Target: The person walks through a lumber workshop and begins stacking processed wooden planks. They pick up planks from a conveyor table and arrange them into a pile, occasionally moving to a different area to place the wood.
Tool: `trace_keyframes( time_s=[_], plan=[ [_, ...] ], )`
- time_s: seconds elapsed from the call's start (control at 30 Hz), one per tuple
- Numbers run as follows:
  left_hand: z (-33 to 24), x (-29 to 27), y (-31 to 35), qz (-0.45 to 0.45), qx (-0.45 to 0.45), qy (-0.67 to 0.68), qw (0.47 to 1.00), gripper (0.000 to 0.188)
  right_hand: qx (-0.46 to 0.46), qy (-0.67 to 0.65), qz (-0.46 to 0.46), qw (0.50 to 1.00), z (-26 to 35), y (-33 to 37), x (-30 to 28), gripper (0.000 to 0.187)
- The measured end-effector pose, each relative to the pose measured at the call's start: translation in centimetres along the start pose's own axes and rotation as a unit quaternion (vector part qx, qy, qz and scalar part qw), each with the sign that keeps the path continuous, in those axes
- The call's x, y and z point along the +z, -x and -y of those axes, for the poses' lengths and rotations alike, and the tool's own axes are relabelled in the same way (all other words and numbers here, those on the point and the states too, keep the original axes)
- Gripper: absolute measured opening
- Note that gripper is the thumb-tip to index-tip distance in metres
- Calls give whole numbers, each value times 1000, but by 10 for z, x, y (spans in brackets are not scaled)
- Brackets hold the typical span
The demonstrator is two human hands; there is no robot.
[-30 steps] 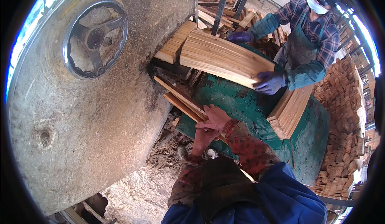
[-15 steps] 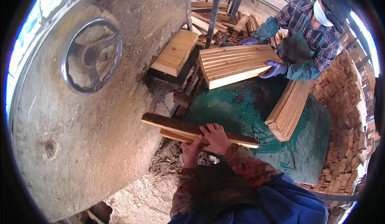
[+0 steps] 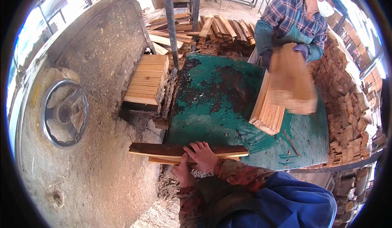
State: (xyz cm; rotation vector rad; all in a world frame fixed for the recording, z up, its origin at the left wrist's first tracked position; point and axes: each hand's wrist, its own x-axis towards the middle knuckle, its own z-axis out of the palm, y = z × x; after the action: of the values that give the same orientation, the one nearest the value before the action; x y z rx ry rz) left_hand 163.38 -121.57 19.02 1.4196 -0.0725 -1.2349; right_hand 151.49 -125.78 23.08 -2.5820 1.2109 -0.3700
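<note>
the wood bundle [image 3: 292, 81] the other person [image 3: 286, 13] holds has swung over the right side of the green table [image 3: 208, 124]. the left hand [image 3: 183, 173] and right hand [image 3: 203, 157] grip the planks [image 3: 165, 150] at the table's near edge. if they hold too loosely, the planks might slip apart and fall.

The left hand [image 3: 184, 175] and right hand [image 3: 202, 157] grip long wooden slats [image 3: 151, 149] — the uppermost dark-faced — at the near edge of the green tabletop [image 3: 208, 117]; farther right lies a bundle of boards [image 3: 265, 115], partly covered in view by a motion-blurred wooden stack [image 3: 292, 81] that a gloved co-worker [image 3: 286, 13] holds; at left, a chrome-rimmed handwheel [image 3: 65, 113] sits on a stained machine housing [image 3: 102, 44]; loose planks [image 3: 222, 28] lie heaped beyond.
</note>
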Motion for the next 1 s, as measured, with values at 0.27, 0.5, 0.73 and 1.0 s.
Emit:
trace_keyframes(
  time_s=[0.27,0.5,0.73,1.0],
  plan=[
    [-2,2,4,5,20,12,1000,56,11,-16,-16,1000,2,2,-3,84],
    [-8,2,12,37,25,25,999,51,4,1,10,1000,1,2,-1,86],
    [6,-11,-5,24,6,24,999,54,-10,-24,-55,998,-5,3,10,71],
    [-7,7,13,23,-3,41,999,51,15,-56,-35,998,-14,2,21,48]
  ],
)
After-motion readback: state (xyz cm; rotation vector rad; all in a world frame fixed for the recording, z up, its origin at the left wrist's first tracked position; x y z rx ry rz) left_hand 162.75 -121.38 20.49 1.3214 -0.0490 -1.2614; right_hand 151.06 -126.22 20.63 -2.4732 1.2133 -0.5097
